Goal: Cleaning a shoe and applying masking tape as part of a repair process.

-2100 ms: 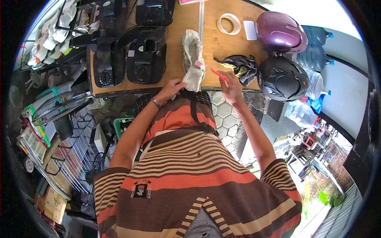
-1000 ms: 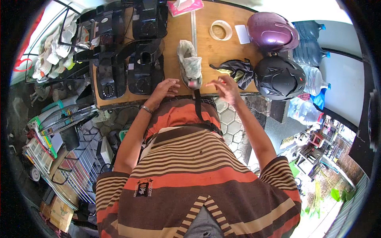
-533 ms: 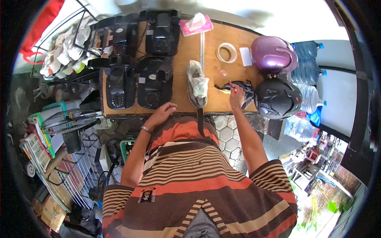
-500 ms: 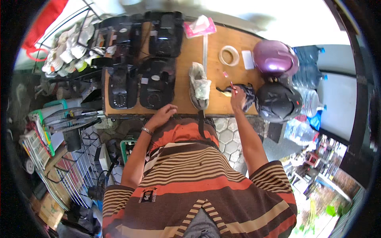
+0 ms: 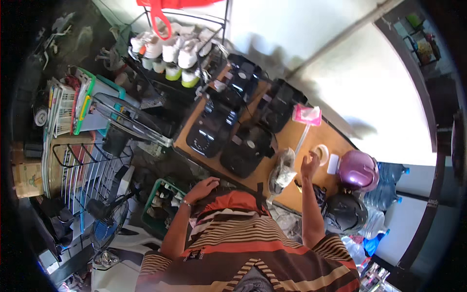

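On the wooden table (image 5: pixel 287 137), saw one grey shoe (image 5: pixel 278 176) near the front edge, with pale, crumpled stuffing (image 5: pixel 288 175) in the top and a black strap (image 5: pixel 260 188) close to the near end. Found no hand on it. Had just turned the view well to the left, bringing in more of the white shoes (image 5: pixel 187 53) on the black rack (image 5: pixel 226 19) and more of the green basket (image 5: pixel 152 226) below the table. Had also moved the right hand (image 5: pixel 309 168) up from over the dark cloth (image 5: pixel 319 194) to just beside the pale ring (image 5: pixel 319 154), a bit like a roll of tape. Saw bent fingers there, but could not tell about any touch on the ring or any thing inside the hand. Could not see the red stick from a moment before. Kept the left hand (image 5: pixel 204 189) loose and half open by the table edge, with nothing seen in it, near the black machines (image 5: pixel 248 151) but not on them. Took this to mean a short stop in the shoe work, maybe with more care now for the ring than for the shoe. Saw the purple helmet (image 5: pixel 357 170) and the black helmet (image 5: pixel 345 214) farther right, past the white card (image 5: pixel 333 164).
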Available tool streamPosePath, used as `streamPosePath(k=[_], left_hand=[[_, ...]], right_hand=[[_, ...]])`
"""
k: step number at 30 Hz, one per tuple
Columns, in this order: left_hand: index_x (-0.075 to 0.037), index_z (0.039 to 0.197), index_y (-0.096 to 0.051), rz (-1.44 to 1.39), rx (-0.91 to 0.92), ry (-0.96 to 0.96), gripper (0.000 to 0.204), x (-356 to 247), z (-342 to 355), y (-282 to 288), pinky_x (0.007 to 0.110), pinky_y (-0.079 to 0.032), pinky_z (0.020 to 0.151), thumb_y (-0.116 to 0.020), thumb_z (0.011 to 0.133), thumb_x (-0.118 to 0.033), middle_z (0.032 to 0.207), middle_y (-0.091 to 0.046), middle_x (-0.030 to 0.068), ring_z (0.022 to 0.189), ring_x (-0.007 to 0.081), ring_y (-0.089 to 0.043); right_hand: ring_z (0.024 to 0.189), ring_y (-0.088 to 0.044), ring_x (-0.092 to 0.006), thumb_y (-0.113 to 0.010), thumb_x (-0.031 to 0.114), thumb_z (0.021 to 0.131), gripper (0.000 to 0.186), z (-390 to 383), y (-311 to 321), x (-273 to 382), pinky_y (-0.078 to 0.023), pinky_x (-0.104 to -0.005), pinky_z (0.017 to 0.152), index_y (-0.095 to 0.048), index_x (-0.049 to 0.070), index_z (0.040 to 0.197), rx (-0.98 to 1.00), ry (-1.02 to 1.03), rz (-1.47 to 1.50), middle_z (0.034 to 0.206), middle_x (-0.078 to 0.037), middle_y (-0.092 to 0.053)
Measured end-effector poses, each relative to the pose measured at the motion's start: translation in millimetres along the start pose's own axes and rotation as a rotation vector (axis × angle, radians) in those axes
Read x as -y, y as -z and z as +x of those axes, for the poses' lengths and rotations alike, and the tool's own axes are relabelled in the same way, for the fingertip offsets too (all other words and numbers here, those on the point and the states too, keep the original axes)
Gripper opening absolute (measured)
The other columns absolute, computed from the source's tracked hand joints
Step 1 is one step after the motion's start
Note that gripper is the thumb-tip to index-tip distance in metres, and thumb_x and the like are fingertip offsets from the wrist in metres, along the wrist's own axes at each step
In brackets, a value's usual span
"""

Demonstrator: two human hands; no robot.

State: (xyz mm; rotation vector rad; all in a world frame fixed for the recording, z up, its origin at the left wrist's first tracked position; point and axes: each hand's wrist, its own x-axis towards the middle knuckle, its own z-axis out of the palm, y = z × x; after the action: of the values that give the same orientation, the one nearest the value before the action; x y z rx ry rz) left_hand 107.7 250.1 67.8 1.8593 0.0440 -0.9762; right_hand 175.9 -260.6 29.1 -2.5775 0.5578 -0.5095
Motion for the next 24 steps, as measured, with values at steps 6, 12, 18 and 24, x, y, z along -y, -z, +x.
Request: streamPosePath(k=[6, 12, 18, 24], left_hand=[[-0.005, 0.127, -0.068, -0.695, -0.062, -0.26, 0.035, -31, 16, 97, 0.031, -0.051, 0.093, -0.056, 0.107, -0.031, 0.116, -0.069, 0.004, 0.103, 0.0154, -0.066], [0.001, 0.119, -0.065, -0.331, -0.435, -0.978, 0.028, -250, 23, 289, 0.033, -0.048, 0.1, -0.058, 0.109, -0.023, 0.114, -0.067, 0.0064, 0.11, 0.0154, -0.062], [0.0, 0.132, -0.063, 0.121, -0.603, -1.453, 0.031, -484, 116, 479, 0.032, -0.051, 0.104, -0.049, 0.112, -0.02, 0.117, -0.07, 0.0058, 0.112, 0.0166, -0.066], [0.0, 0.126, -0.062, -0.567, 0.171, -1.327, 0.026, -574, 260, 576, 0.021, -0.051, 0.099, -0.048, 0.105, -0.004, 0.112, -0.066, 0.0019, 0.106, 0.0132, -0.064]], right_hand=[[0.115, -0.06, -0.0365, -0.069, 0.006, 0.09, 0.029, 6, 17, 53, -0.045, -0.0459, 0.103, -0.066, 0.004, 0.119, -0.046, 0.022, 0.123, 0.113, -0.016, -0.067], [0.112, -0.06, -0.0362, -0.065, -0.001, 0.085, 0.029, -77, 33, 28, -0.048, -0.0482, 0.098, -0.067, 0.001, 0.114, -0.132, -0.015, 0.013, 0.111, -0.017, -0.065], [0.108, -0.061, -0.0377, -0.059, -0.002, 0.082, 0.03, -193, 78, -1, -0.048, -0.0484, 0.094, -0.067, 0.0, 0.11, -0.121, -0.293, -0.074, 0.107, -0.019, -0.066], [0.105, -0.064, -0.0379, -0.053, -0.001, 0.084, 0.029, -326, 85, -10, -0.049, -0.048, 0.092, -0.07, 0.0, 0.107, -0.044, -0.664, -0.163, 0.111, -0.021, -0.068]])
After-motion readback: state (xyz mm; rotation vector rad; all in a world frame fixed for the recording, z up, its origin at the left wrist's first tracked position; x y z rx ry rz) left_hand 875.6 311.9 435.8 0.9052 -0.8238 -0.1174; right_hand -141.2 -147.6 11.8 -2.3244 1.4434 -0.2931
